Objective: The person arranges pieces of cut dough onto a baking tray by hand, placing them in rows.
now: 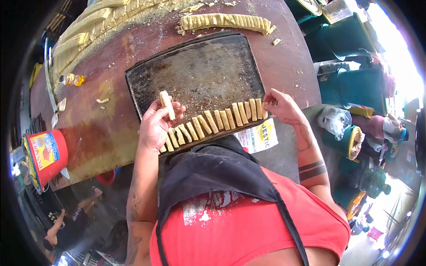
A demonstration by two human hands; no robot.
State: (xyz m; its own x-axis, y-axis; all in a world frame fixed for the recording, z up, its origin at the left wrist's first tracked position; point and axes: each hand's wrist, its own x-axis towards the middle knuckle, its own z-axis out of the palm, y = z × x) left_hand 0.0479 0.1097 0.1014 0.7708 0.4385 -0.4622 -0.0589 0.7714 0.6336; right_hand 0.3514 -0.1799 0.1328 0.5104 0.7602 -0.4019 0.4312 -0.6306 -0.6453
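My left hand (156, 123) is closed around one or more pale dough sticks (167, 105), held up over the tray's near left corner. A dark, worn baking tray (199, 66) lies in front of me, scattered with crumbs. Along its near edge runs a slanting row of dough sticks (214, 121), set side by side with small gaps. At the row's right end, my right hand (282, 107) has its fingers pinched at the last dough stick (265, 110). Part of the row's left end is hidden behind my left hand.
A long strip of cut dough (226, 21) lies beyond the tray on the reddish table (284, 57). More dough strips (84, 26) cover the far left. A small bottle (72, 80) and a red bucket (49, 153) stand left. Green bins (339, 37) line the right side. Other people are nearby.
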